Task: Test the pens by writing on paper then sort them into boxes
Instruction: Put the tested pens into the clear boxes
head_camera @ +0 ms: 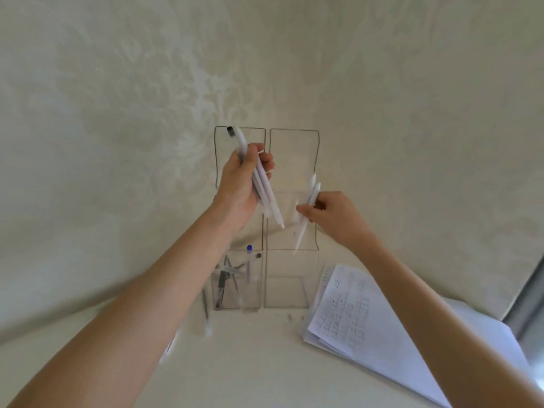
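Blurred — left grip (240, 184) clasps pen bundle (272, 201), right grip (338, 214) pinches two pens (310, 195).

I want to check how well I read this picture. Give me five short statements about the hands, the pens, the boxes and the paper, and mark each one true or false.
1. The left hand grips a bundle of white pens. True.
2. The right hand holds nothing. False: it pinches a few white pens.
3. The left clear box holds several pens, among them a pen with a blue cap. True.
4. The paper stack lies to the left of the boxes. False: it lies to their right.
5. The top sheet of the stack is blank. False: rows of writing cover it.
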`<state>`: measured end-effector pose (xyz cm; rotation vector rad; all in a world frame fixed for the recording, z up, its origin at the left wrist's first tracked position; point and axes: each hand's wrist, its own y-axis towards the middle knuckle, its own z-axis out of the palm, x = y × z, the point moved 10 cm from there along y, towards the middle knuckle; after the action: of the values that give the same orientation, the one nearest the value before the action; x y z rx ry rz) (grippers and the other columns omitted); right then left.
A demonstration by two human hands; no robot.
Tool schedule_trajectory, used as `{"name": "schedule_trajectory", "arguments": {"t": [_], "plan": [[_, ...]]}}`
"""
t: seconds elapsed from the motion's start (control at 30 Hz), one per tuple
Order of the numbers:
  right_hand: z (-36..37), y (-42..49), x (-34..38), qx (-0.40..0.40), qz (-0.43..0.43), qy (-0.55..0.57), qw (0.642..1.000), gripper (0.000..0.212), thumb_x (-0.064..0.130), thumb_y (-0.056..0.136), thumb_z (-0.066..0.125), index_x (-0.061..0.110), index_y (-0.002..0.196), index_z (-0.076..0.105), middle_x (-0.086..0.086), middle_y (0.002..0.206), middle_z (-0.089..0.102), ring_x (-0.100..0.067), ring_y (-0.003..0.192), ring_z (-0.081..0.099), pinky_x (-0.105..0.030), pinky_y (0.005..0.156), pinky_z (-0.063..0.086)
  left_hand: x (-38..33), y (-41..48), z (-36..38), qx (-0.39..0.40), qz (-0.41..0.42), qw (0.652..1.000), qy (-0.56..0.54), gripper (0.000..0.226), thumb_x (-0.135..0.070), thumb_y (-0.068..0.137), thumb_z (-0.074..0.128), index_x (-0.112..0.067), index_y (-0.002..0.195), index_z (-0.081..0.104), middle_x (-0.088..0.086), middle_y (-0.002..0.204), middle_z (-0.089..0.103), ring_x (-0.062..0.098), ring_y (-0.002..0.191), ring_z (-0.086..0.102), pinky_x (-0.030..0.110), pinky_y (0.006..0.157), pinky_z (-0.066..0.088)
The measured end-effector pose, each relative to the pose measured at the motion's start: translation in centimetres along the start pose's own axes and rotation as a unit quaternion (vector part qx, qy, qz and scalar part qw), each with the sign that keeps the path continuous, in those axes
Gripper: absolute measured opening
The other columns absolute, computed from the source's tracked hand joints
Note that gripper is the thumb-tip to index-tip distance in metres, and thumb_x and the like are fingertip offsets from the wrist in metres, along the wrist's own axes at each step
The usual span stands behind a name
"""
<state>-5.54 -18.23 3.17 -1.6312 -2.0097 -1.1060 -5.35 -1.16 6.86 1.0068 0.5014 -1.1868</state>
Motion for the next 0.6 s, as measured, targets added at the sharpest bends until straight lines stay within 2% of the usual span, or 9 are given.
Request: {"name": "schedule_trajectory", "arguments": {"t": [0.1, 0.2, 0.27, 0.37, 0.5, 0.6], "plan": [[-0.4, -0.1, -0.9, 0.002, 0.007, 0.020, 1.000, 0.022, 0.042, 0.086, 0.063, 0.021, 0.094, 0.061, 0.004, 0.072, 0.066, -0.003, 0.062, 0.056, -0.013, 0.056, 0.038, 2.1, 0.0, 0.4, -0.001, -0.019, 1.000, 0.016, 0.015, -0.017, 0.097, 0.043, -0.014, 0.091, 0.056, -0.004, 0.073, 0.060, 0.007, 0.069, 0.059, 0.022, 0.074, 0.048], [-1.3, -0.5, -0.4, -0.023, -0.008, 0.104, 0.994, 0.027, 0.045, 0.087, 0.060, 0.020, 0.098, 0.067, 0.004, 0.073, 0.067, 0.005, 0.049, 0.051, -0.018, 0.056, 0.037, 3.7, -0.3, 0.3, 0.011, -0.042, 0.999, 0.003, 0.015, -0.017, 0.097, 0.043, -0.013, 0.092, 0.057, -0.003, 0.074, 0.061, 0.007, 0.071, 0.061, 0.022, 0.075, 0.050], [-0.5, -0.7, 0.6, 0.005, -0.020, 0.147, 0.989, 0.026, 0.040, 0.086, 0.064, 0.019, 0.100, 0.069, 0.009, 0.073, 0.066, 0.006, 0.047, 0.050, -0.015, 0.052, 0.036, 4.2, -0.4, 0.5, 0.030, -0.052, 0.998, -0.015, 0.016, -0.017, 0.097, 0.043, -0.012, 0.094, 0.057, -0.004, 0.074, 0.064, 0.008, 0.074, 0.063, 0.021, 0.076, 0.051], [1.8, -0.6, 1.8, 0.062, -0.001, 0.186, 0.981, 0.020, 0.030, 0.085, 0.069, 0.013, 0.094, 0.071, 0.015, 0.055, 0.057, -0.001, 0.044, 0.042, -0.015, 0.043, 0.033, 4.3, -0.3, 0.7, 0.045, -0.061, 0.996, -0.046, 0.017, -0.016, 0.097, 0.042, -0.012, 0.096, 0.058, -0.006, 0.078, 0.070, 0.006, 0.082, 0.066, 0.020, 0.079, 0.052], [3.5, -0.2, 2.9, 0.100, 0.022, 0.209, 0.973, 0.024, 0.021, 0.086, 0.069, -0.003, 0.091, 0.069, -0.001, 0.054, 0.047, -0.009, 0.043, 0.035, -0.016, 0.041, 0.031, 4.0, -0.1, 1.0, 0.060, -0.053, 0.995, -0.066, 0.018, -0.014, 0.096, 0.042, -0.011, 0.101, 0.059, -0.005, 0.090, 0.072, 0.006, 0.094, 0.065, 0.019, 0.083, 0.050], [3.4, 0.1, 3.3, 0.095, 0.005, 0.212, 0.973, 0.019, 0.019, 0.085, 0.069, 0.000, 0.083, 0.068, -0.013, 0.065, 0.058, -0.012, 0.047, 0.040, -0.019, 0.043, 0.035, 3.7, 0.2, 0.0, 0.050, -0.050, 0.996, -0.051, 0.021, -0.019, 0.095, 0.046, -0.008, 0.106, 0.061, 0.001, 0.102, 0.069, 0.011, 0.102, 0.063, 0.024, 0.086, 0.051]]}}
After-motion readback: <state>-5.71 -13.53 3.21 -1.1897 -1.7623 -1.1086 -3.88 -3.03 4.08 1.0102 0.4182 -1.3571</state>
